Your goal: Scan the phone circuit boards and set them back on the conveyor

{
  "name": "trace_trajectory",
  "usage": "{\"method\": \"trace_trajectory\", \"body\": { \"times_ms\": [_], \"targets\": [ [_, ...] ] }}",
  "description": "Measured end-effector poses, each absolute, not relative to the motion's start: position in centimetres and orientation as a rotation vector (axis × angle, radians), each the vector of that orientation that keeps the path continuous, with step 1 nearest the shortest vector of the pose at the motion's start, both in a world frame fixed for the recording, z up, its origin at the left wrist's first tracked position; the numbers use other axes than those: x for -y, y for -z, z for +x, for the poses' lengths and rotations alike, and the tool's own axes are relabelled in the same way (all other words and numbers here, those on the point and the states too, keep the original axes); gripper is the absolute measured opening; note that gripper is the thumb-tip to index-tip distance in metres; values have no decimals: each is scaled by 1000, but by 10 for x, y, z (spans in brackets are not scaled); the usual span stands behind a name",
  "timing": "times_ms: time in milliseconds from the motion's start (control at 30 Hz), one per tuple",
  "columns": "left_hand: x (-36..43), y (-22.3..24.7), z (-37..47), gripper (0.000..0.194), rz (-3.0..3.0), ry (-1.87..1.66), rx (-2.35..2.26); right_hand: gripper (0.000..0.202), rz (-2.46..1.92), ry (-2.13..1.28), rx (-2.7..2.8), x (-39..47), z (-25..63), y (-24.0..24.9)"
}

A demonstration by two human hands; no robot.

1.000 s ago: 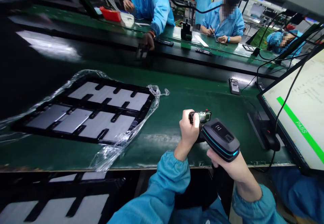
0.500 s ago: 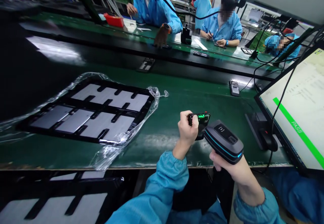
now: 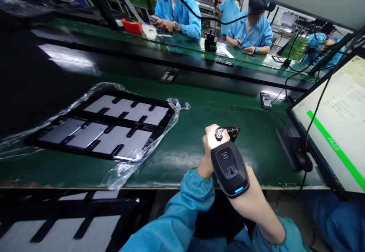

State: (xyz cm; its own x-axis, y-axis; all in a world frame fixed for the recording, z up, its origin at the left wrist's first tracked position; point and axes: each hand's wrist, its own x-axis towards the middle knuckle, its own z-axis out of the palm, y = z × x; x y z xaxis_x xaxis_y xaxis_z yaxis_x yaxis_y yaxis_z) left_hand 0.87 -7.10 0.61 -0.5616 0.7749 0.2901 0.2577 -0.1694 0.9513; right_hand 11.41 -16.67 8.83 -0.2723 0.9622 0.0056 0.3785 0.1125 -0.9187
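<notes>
My left hand (image 3: 210,140) is closed around an opened phone (image 3: 233,133) with bare inner parts, held up over the green bench. A bright patch of light falls on it by my thumb. My right hand (image 3: 242,198) grips a dark handheld barcode scanner (image 3: 229,168) from below; the scanner's body hides most of my fingers. Its head points at the phone from close by and covers the phone's lower part. A blue light glows at the scanner's near end.
Left of my hands lies a black tray (image 3: 104,151) of flat grey parts in clear plastic wrap (image 3: 122,172). On the right stand a monitor (image 3: 336,130) reading PASS and a mouse (image 3: 302,159). Another opened phone (image 3: 266,100) lies farther back. Co-workers sit across the line.
The scanner has swung left and turned, now in front of the phone. The light on the phone went from green to whitish. Across the line, a co-worker has drawn a hand back from the line.
</notes>
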Motion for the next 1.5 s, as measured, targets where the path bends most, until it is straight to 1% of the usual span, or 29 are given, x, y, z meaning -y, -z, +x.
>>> {"method": "trace_trajectory", "body": {
  "times_ms": [100, 233, 333, 533, 733, 900, 1067, 1267, 1500],
  "targets": [
    [72, -9, 10, 22, 1186, -1761, -1703, 13, -1358, -1062, 1718, 168, 112, -84],
    [68, -6, 11, 24, 1174, -1820, -1701, 10, -1396, -991, 1716, 172, 116, -81],
    [64, 0, 12, 27, 1146, -1841, -1684, 11, -1365, -1022, 1726, 174, 116, -82],
    [56, 5, 8, 39, 1147, -1891, -1552, 8, -1355, -1041, 1691, 174, 115, -82],
    [54, 3, 4, 42, 1177, -1860, -1483, 7, -1330, -1050, 1668, 176, 116, -84],
    [56, 3, 7, 41, 1180, -1866, -1516, 6, -1300, -1057, 1653, 176, 112, -89],
    [59, -3, 9, 42, 1227, -1806, -1623, 9, -1276, -1066, 1607, 175, 110, -93],
    [56, 3, 11, 45, 1246, -1791, -1683, 9, -1292, -1125, 1567, 171, 110, -88],
    [53, -1, 10, 43, 1217, -1766, -1699, 15, -1319, -1159, 1504, 170, 113, -81]
  ]
}}
